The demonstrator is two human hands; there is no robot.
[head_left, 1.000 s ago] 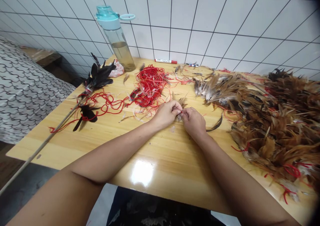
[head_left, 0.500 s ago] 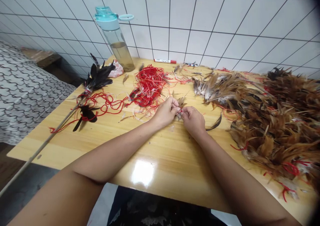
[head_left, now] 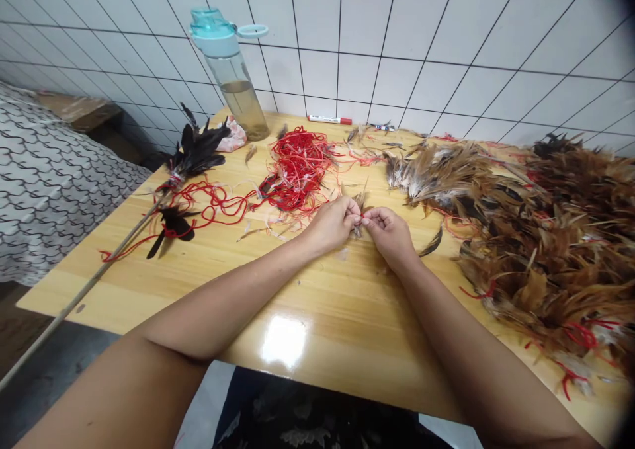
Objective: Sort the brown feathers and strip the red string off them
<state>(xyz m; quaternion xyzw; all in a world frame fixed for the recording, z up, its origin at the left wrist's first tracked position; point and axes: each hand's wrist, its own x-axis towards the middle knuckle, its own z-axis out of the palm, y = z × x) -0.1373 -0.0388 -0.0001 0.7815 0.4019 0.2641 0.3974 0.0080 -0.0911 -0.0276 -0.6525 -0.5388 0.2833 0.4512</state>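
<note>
Home craft workshop: feather heap (head_left: 546, 231), red string (head_left: 297, 168), tiled wall (head_left: 446, 39).

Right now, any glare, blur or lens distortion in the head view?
Head view: bright glare patch on the glossy table near its front edge; grid lines on the wall tiles bow, a wide-angle effect; dark vignetting at the right corners; left hand, right hand and the feather bundle they pinch look sharp.

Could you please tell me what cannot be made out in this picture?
Head view, small brown feather tuft: the left hand and right hand hide its base.
Head view, thin wooden stick: the left edge cuts off its end.
Head view, red-and-white marker pen: lettering too small.
</note>
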